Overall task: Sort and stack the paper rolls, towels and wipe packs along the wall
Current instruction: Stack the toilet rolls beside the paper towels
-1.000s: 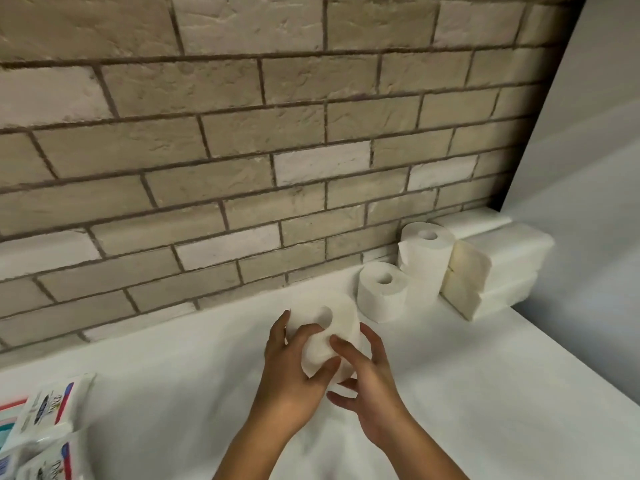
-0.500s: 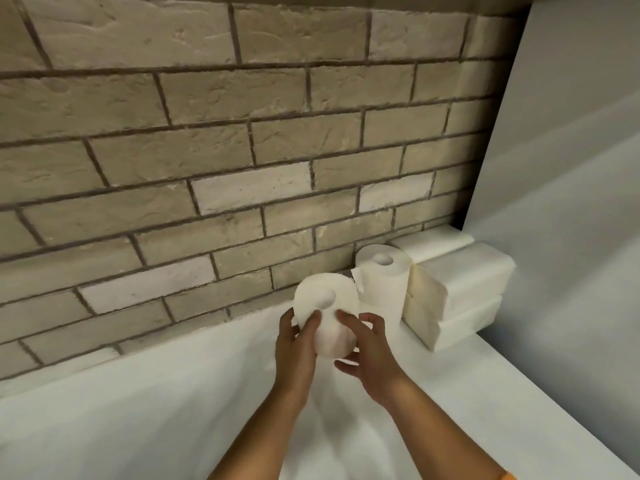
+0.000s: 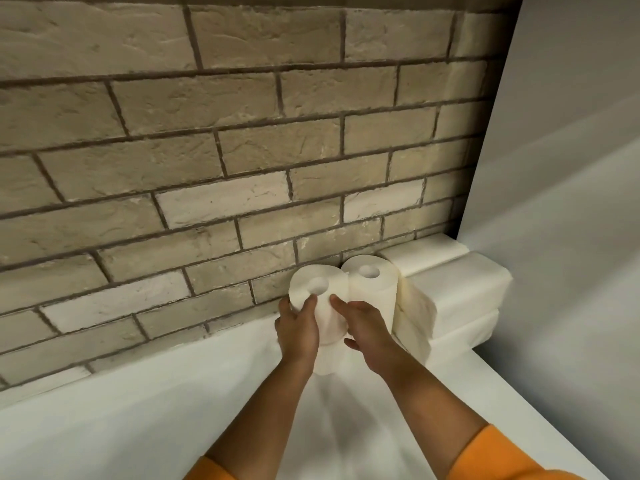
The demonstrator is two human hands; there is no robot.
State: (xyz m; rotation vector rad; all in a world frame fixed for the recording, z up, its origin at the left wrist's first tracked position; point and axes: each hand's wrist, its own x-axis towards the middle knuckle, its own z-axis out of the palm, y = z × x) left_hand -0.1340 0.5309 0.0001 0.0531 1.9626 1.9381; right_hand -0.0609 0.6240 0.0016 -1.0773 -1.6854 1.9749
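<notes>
Both hands grip a white paper roll (image 3: 323,289), its core hole facing up. My left hand (image 3: 297,327) wraps its left side and my right hand (image 3: 363,323) its right side. The roll sits on top of another white roll (image 3: 325,358), of which only the lower part shows between my hands. To the right, touching the held roll, stands a taller white roll (image 3: 375,289). Right of that lie stacked white paper towel packs (image 3: 460,299) in the corner. No wipe packs are in view.
The brick wall (image 3: 225,168) runs along the back of the white surface (image 3: 138,410). A plain grey wall (image 3: 571,202) closes the right side, and the surface's front right edge runs diagonally toward the corner.
Both hands carried the roll up and toward the wall, onto the short roll beside the tall one. The view has swung right, so the wipe packs at the left have dropped out.
</notes>
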